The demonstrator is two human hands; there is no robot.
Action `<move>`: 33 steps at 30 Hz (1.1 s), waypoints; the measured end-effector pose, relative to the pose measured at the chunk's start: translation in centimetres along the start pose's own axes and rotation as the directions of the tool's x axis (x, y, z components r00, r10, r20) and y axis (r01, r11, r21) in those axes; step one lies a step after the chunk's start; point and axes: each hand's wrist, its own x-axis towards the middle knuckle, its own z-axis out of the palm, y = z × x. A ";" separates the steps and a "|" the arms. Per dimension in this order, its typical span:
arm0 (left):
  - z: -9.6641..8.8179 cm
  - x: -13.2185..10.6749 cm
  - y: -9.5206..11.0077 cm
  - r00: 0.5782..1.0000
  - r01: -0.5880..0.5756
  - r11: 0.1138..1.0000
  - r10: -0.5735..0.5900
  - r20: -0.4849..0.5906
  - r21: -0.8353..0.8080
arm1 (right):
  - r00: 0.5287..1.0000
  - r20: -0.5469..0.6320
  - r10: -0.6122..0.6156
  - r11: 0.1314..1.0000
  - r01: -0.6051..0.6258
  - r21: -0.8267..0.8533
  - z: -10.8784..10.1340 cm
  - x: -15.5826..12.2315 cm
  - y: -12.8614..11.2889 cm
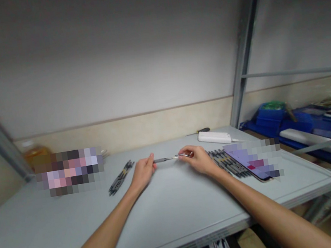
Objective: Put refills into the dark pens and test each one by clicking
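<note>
Above the middle of the table I hold a slim pen [165,159] level between my two hands. My left hand [144,172] is closed on its dark grey end. The fingertips of my right hand [198,158] pinch the lighter, silvery end; the fingers partly cover it, and I cannot tell whether it is one piece or two. Left of my left hand lies a small bundle of dark pens [121,178]. Beside my right forearm a larger row of similar pens [230,163] lies side by side, partly hidden by the hand and wrist.
A phone-like flat slab [247,163], partly blurred out, lies right of the pen row. Behind are a white power strip [214,137] with a cable and a screwdriver [203,130]. A bottle of amber liquid [36,153] stands back left. Metal posts [244,53] frame the table [172,206].
</note>
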 end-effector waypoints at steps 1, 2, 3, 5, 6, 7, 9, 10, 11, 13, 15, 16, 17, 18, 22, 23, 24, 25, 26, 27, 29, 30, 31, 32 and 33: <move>0.0 0.0 0.0 1.000 -0.023 0.999 0.023 0.005 -0.036 | 1.000 -0.013 0.009 1.000 -0.009 0.021 0.0 0.1 0.1; 0.0 0.0 -0.1 0.998 -0.058 0.995 0.059 0.008 -0.080 | 1.000 -0.023 0.019 0.999 -0.018 0.042 0.0 0.2 0.3; 0.0 0.0 -0.1 0.995 -0.101 0.987 0.103 0.006 -0.127 | 0.999 -0.028 0.027 0.998 -0.026 0.062 0.0 0.2 0.5; 0.0 0.0 0.0 0.981 -0.189 0.962 0.192 -0.001 -0.199 | 0.999 -0.032 0.039 0.995 -0.036 0.098 0.0 0.4 0.7; -0.1 0.0 0.0 0.974 -0.222 0.952 0.227 0.002 -0.211 | 0.999 -0.031 0.042 0.993 -0.038 0.114 0.0 0.5 0.9; -0.1 -0.1 0.0 0.968 -0.244 0.947 0.252 0.009 -0.207 | 0.999 -0.029 0.043 0.991 -0.039 0.129 0.0 0.5 1.0; -0.2 -0.1 0.1 0.966 -0.252 0.952 0.259 0.018 -0.173 | 0.999 -0.023 0.043 0.988 -0.040 0.149 0.0 0.6 1.1; -0.2 -0.1 0.2 0.969 -0.242 0.958 0.248 0.021 -0.155 | 0.999 -0.021 0.042 0.987 -0.038 0.159 0.0 0.6 1.2; -0.3 -0.2 0.3 0.972 -0.228 0.964 0.233 0.020 -0.136 | 0.999 -0.017 0.038 0.985 -0.035 0.171 0.1 0.6 1.2; -0.3 -0.3 0.6 0.978 -0.204 0.975 0.206 0.015 -0.090 | 1.000 -0.009 0.027 0.980 -0.025 0.198 0.2 0.6 1.3; -0.3 -0.3 0.8 0.983 -0.182 0.982 0.183 0.015 -0.043 | 1.000 -0.002 0.014 0.975 -0.014 0.223 0.3 0.6 1.4; -0.3 -0.3 0.8 0.985 -0.169 0.985 0.169 0.015 -0.024 | 1.000 -0.002 0.009 0.973 -0.009 0.230 0.3 0.6 1.5; -0.2 -0.3 0.8 0.988 -0.155 0.988 0.155 0.013 -0.008 | 1.000 -0.007 0.006 0.972 -0.004 0.233 0.3 0.6 1.5; -0.2 -0.3 0.7 0.990 -0.141 0.990 0.141 0.005 0.004 | 1.000 -0.014 0.003 0.972 0.000 0.235 0.4 0.6 1.6; -0.2 0.0 0.2 0.995 -0.084 0.996 0.085 -0.046 0.031 | 0.999 -0.043 0.006 0.966 0.005 0.260 0.3 0.6 1.6; -0.2 0.1 0.1 0.996 -0.070 0.997 0.071 -0.052 0.023 | 0.999 -0.046 0.009 0.962 0.004 0.273 0.3 0.7 1.6; -0.2 0.2 0.0 0.997 -0.059 0.998 0.059 -0.054 0.012 | 0.999 -0.050 0.016 0.957 -0.001 0.290 0.2 0.7 1.6; -0.2 0.2 -0.1 0.997 -0.053 0.999 0.053 -0.054 -0.002 | 0.998 -0.055 0.026 0.951 -0.008 0.310 0.2 0.7 1.5; -0.2 0.3 -0.1 0.997 -0.052 0.998 0.051 -0.054 -0.018 | 0.997 -0.060 0.040 0.943 -0.018 0.333 0.1 0.8 1.4; -0.2 0.3 -0.2 0.997 -0.053 0.998 0.051 -0.057 -0.034 | 0.996 -0.065 0.060 0.933 -0.033 0.359 0.1 0.8 1.4; -0.2 0.4 -0.3 0.997 -0.051 0.997 0.047 -0.069 -0.061 | 0.990 -0.085 0.110 0.907 -0.064 0.417 -0.1 0.9 1.2; -0.2 0.4 -0.4 0.996 -0.048 0.996 0.043 -0.075 -0.072 | 0.986 -0.096 0.133 0.892 -0.077 0.444 -0.1 0.9 1.1; -0.3 0.5 -0.5 0.996 -0.044 0.996 0.037 -0.082 -0.081 | 0.982 -0.106 0.154 0.878 -0.087 0.470 -0.2 1.0 1.0; -0.3 0.6 -0.6 0.995 -0.041 0.995 0.033 -0.090 -0.089 | 0.978 -0.116 0.173 0.864 -0.095 0.495 -0.3 1.0 1.0; -0.4 0.6 -0.7 0.995 -0.041 0.995 0.032 -0.099 -0.096 | 0.974 -0.123 0.190 0.850 -0.100 0.517 -0.3 1.0 1.0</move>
